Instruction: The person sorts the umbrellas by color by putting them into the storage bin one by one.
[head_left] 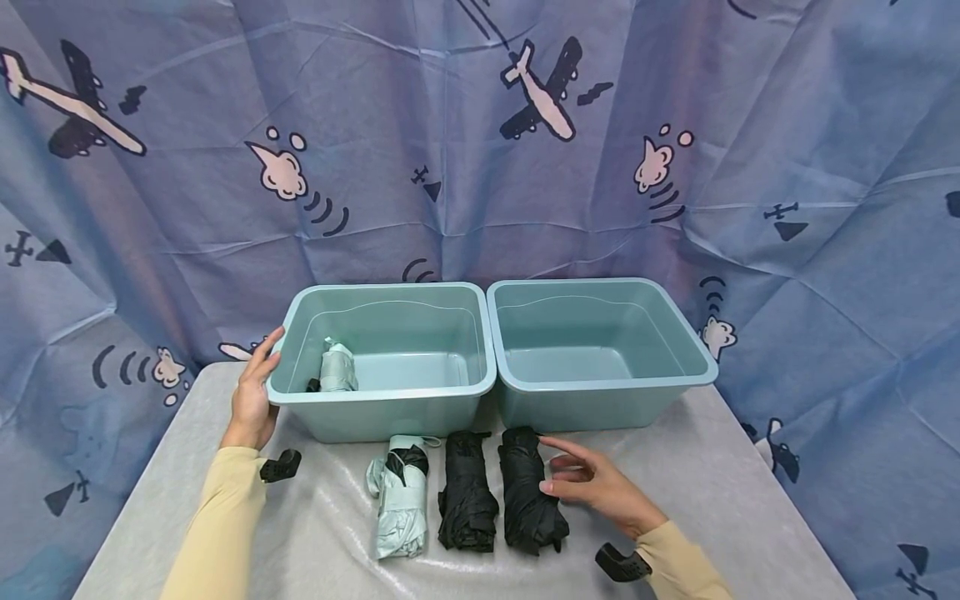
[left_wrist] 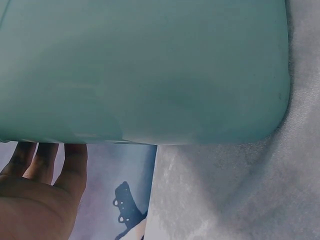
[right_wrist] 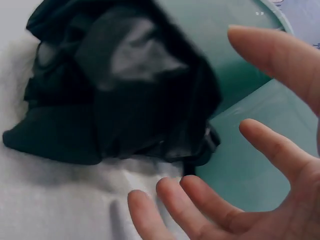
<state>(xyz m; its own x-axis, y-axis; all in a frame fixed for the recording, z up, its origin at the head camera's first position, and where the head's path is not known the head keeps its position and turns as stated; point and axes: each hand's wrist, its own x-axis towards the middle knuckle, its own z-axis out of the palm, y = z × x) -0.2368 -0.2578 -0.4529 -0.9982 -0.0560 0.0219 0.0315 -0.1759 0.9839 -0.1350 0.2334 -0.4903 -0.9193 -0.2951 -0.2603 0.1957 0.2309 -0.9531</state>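
My left hand [head_left: 253,402] touches the left end of the left mint-green bin [head_left: 382,410], its fingers fairly straight against the rim. In the left wrist view those fingers [left_wrist: 71,167] meet the bin's edge. A pale mint folded umbrella [head_left: 338,368] leans inside this bin. My right hand [head_left: 596,483] is beside the rightmost black folded umbrella [head_left: 531,492], fingers spread and thumb apart from them. In the right wrist view a gap shows between the fingertips and the black umbrella [right_wrist: 135,90]. Another black folded umbrella [head_left: 467,492] and a pale mint one [head_left: 403,500] lie to its left.
A second mint-green bin [head_left: 607,408] stands right of the first, rims nearly touching, with no items visible inside. Both stand on a pale covered table [head_left: 315,533]. A blue curtain with airplane prints [head_left: 450,167] hangs behind.
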